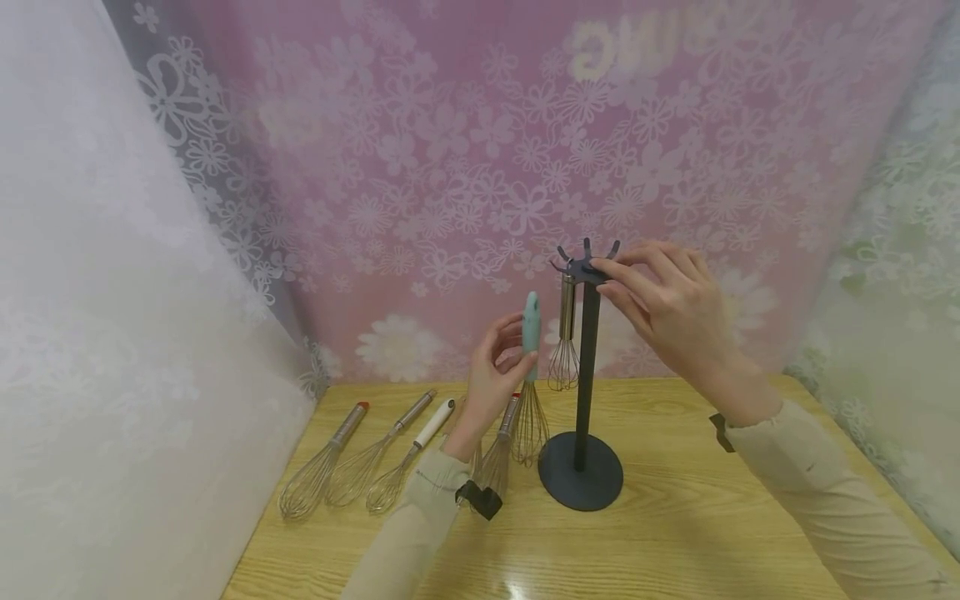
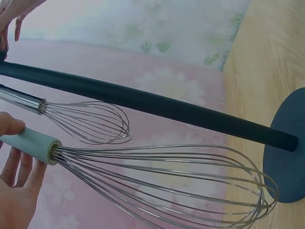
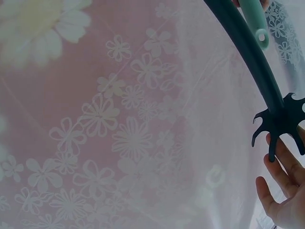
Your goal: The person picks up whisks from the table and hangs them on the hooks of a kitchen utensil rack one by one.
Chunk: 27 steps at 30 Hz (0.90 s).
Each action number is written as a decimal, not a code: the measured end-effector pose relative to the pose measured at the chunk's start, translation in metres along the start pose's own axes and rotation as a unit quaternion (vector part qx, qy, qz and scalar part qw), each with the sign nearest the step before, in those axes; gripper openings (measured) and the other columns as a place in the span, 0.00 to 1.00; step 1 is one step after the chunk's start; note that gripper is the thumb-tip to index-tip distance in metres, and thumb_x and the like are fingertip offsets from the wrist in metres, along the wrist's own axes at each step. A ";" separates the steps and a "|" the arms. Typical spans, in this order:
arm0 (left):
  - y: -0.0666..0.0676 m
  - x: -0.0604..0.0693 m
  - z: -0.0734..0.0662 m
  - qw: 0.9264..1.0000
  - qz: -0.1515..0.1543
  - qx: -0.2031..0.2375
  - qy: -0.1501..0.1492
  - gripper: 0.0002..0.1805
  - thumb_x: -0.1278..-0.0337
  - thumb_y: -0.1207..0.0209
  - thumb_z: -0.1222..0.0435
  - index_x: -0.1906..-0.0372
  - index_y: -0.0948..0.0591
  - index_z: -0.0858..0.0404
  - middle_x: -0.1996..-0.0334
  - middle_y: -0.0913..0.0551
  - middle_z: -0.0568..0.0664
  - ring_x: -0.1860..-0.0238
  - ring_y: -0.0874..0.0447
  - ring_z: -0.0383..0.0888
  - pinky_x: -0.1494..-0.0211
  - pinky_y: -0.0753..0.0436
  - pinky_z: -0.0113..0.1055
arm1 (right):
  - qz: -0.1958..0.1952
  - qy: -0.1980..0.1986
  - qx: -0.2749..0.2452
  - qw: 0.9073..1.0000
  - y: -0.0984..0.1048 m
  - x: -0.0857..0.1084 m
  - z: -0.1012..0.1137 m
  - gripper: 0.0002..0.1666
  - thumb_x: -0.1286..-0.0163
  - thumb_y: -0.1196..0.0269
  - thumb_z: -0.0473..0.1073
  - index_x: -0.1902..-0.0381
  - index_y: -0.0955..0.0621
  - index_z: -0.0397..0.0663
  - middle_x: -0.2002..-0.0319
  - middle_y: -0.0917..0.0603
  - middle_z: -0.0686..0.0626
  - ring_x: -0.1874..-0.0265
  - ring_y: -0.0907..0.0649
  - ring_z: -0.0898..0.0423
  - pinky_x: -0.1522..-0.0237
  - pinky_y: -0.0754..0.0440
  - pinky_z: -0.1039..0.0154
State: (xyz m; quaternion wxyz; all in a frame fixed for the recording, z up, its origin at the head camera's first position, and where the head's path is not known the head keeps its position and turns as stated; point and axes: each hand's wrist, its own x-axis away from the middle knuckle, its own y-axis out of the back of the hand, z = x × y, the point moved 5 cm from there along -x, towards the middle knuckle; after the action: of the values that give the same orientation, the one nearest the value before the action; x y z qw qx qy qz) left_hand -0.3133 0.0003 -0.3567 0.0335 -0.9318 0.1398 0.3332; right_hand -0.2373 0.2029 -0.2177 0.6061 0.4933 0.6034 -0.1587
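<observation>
My left hand pinches the mint-green handle of a whisk, held upright with its wire loops down, just left of a black stand. At the stand's top, my right hand touches the hooked head with its fingertips; in the right wrist view the fingers lie against the prongs. A small metal-handled whisk hangs from a hook on the left side, its wires near the post in the left wrist view.
On the wooden table, left of the stand's round base, lie several whisks: one with a red-tipped metal handle, one metal, one white-handled, and another red-tipped one behind the left wrist. Floral curtains surround the table.
</observation>
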 end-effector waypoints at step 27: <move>-0.007 -0.021 -0.059 0.999 -0.011 0.002 -0.034 0.29 0.39 0.39 0.82 0.32 0.31 0.76 0.42 0.24 0.73 0.45 0.23 0.68 0.42 0.19 0.63 | 0.002 -0.001 0.021 1.000 -0.002 -0.002 0.004 0.28 0.21 0.47 0.58 0.49 0.13 0.42 0.62 0.18 0.37 0.57 0.21 0.35 0.62 0.25 0.43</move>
State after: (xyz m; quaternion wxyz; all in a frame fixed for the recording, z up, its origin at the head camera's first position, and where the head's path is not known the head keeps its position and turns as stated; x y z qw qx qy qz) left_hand -0.2910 0.0032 -0.2977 0.0435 -0.9213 0.1287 0.3643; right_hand -0.2374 0.1982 -0.2174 0.5966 0.5067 0.5983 -0.1713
